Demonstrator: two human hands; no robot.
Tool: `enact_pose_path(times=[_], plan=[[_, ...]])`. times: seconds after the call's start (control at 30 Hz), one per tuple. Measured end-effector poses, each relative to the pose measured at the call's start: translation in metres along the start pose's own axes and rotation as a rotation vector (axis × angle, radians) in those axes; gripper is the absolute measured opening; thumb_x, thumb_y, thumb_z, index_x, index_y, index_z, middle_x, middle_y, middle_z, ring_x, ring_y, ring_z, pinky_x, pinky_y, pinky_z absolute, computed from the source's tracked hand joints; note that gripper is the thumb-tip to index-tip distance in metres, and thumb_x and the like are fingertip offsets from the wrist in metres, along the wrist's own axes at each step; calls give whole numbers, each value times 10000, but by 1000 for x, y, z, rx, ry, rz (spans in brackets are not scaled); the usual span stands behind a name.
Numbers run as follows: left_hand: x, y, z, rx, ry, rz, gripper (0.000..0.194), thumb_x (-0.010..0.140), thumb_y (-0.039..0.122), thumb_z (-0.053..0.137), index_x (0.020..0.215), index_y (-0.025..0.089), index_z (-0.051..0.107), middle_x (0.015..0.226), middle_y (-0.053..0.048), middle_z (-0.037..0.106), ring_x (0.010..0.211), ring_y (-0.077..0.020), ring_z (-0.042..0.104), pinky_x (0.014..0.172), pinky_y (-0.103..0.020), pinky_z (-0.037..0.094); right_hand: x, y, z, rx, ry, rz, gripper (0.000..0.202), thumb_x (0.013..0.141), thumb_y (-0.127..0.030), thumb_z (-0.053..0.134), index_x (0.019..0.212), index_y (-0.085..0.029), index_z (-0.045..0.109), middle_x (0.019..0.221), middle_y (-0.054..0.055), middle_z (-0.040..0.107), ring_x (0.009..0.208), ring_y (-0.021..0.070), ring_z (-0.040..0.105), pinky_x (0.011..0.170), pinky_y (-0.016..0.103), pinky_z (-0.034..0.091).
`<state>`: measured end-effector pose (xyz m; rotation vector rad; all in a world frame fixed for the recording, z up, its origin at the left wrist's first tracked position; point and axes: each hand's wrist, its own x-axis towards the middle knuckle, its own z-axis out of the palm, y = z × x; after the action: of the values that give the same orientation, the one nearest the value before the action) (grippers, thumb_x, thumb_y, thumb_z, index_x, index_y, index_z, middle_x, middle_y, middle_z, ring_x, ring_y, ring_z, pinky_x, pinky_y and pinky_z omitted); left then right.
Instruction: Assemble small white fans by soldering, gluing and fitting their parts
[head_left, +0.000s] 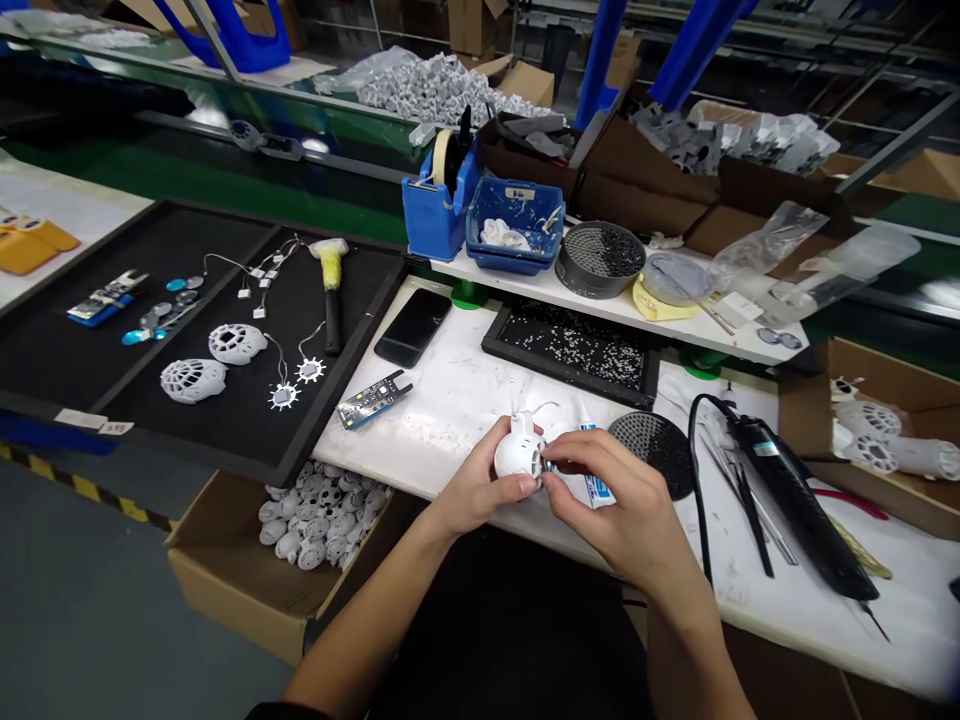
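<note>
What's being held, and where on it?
White slotted housing: the left grip cups its left side, thumb along the lower edge. The right grip is at its right end; whether it pinches something small there, can't tell.

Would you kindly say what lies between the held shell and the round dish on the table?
In the head view, the right hand and, partly hidden behind it, a tube.

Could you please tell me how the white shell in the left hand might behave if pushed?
The white shell would probably rock or roll, being rounded. Its undented outline in the left hand suggests stiffness; its visible openings hint at lightness.
</note>
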<state>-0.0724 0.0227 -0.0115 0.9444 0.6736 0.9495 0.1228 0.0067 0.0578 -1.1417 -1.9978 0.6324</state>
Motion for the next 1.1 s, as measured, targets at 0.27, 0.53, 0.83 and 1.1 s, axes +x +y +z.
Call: enact_pose_path(times=[0.27,0.53,0.83,1.1], plan=[[1,-2,-2,-50,-17,-11,624,807,444,863,1302,200,570,977,5,573,775,-110,477,702,-226,388,-1,2,2,33,19,14,268,952,-112,720,1188,-238,710,1153,40,700,1050,168,688,920,312,615],[1,-4,-2,-49,-2,-6,637,768,451,873,1275,194,587,977,4,577,760,-115,463,732,-242,390,-6,4,6,110,35,47,286,939,-100,725,1191,-234,709,1133,53,702,1040,174,691,867,308,695],[1,-4,-1,-96,15,-15,647,730,470,883,1237,191,595,972,-4,594,747,-115,478,689,-233,372,-7,5,10,159,62,53,294,925,-83,730,1176,-235,720,1123,47,709,1046,168,699,842,271,705],[1,-4,-2,-79,-33,43,608,747,449,871,1228,176,617,1067,-51,629,902,-172,555,793,-249,437,-9,2,1,71,-7,28,332,925,-146,792,1228,-245,701,1170,52,727,1110,195,702,904,327,672]])
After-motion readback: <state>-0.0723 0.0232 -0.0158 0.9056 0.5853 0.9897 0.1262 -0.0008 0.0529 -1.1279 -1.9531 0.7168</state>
